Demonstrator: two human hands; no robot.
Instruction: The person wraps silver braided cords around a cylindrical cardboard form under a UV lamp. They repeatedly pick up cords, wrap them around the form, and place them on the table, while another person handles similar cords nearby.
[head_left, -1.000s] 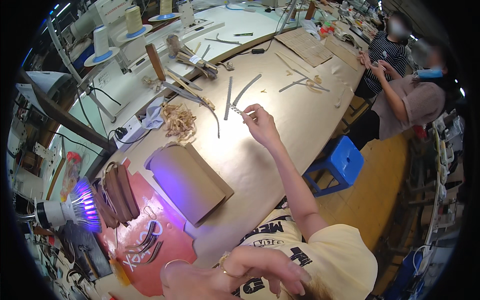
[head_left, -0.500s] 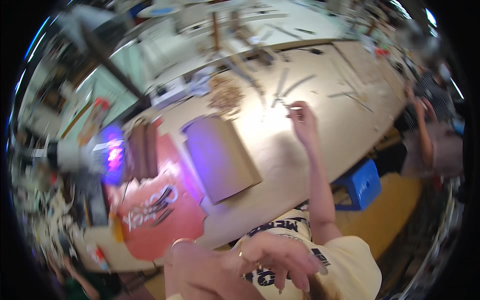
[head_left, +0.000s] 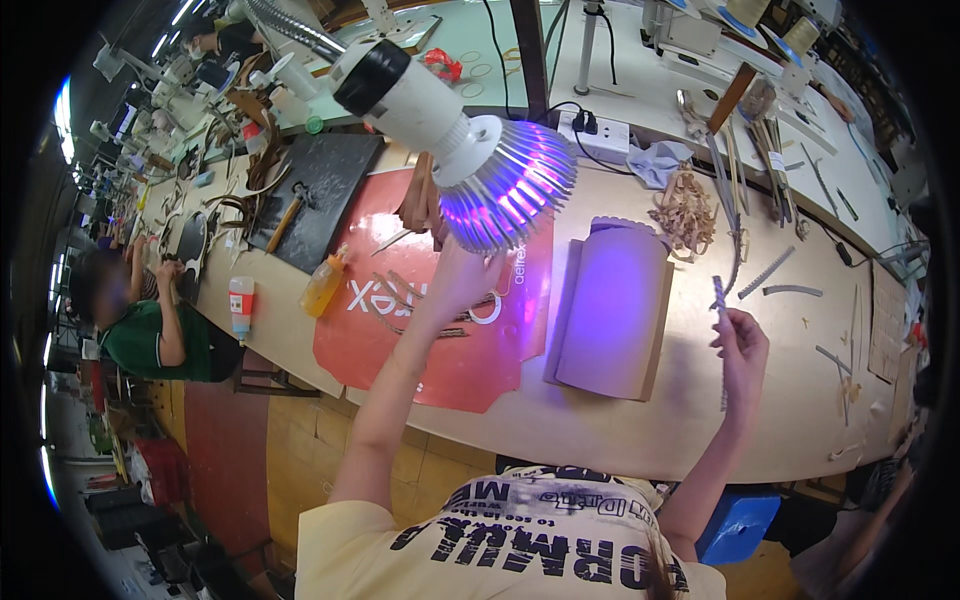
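My left hand (head_left: 452,285) reaches up to a white lamp (head_left: 470,150) on a flexible arm, its fingers on the lower rim of the violet-glowing head. My right hand (head_left: 742,345) is closed on a thin grey toothed strip (head_left: 719,300), held upright over the tan workbench (head_left: 600,430). Between my hands lies a curved brown leather sheet (head_left: 610,310), lit violet. Under my left forearm lies a red mat (head_left: 430,370) with several thin pieces on it.
An orange glue bottle (head_left: 325,285) and a white bottle (head_left: 240,305) stand left of the mat, beyond them a black mat with a hammer (head_left: 295,205). Loose strips (head_left: 685,210) pile at the back right. A person in green (head_left: 140,335) sits at left. A blue stool (head_left: 740,520) stands below.
The view has swung left and up. My left hand has risen from low in front of me to the lamp head. My right hand still holds the strip.
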